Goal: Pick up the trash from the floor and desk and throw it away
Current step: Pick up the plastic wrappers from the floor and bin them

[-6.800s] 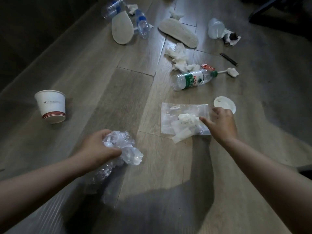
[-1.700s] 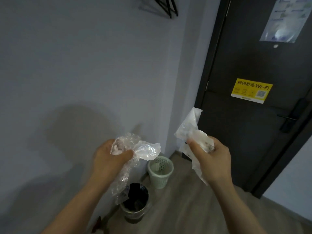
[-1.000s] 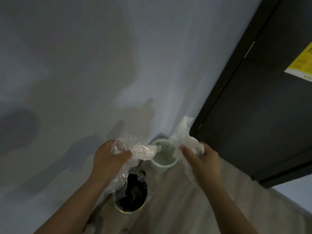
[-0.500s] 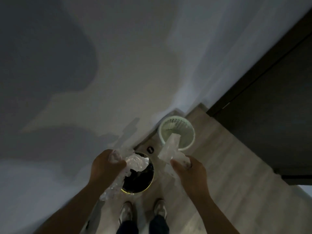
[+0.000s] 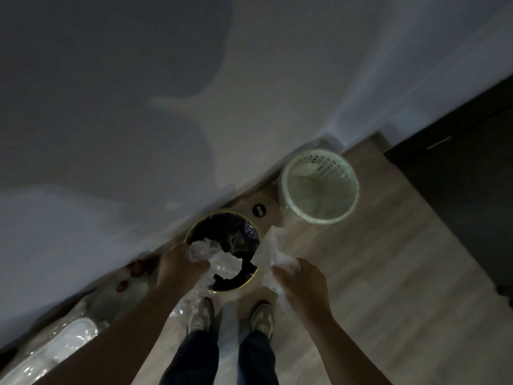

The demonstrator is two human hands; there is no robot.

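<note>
A round bin with a black liner and gold rim (image 5: 191, 227) stands on the floor by the wall, just ahead of my shoes. My left hand (image 5: 177, 269) grips a crumpled clear plastic wrapper (image 5: 219, 259) directly over the bin's opening; part of it trails below my wrist. My right hand (image 5: 302, 284) grips a clear bag with white tissue (image 5: 270, 250) at the bin's right rim, its top corner standing up.
A pale green mesh basket (image 5: 319, 187) stands to the right of the bin, against the wall. A dark door (image 5: 458, 173) fills the right side. Plastic-wrapped white items (image 5: 66, 337) lie along the wall at lower left. My shoes (image 5: 201, 315) are on the wooden floor.
The view has tilted further down and closer to the bin. Both hands have lowered, the left wrapper now over the black bin and the right bag at its rim.
</note>
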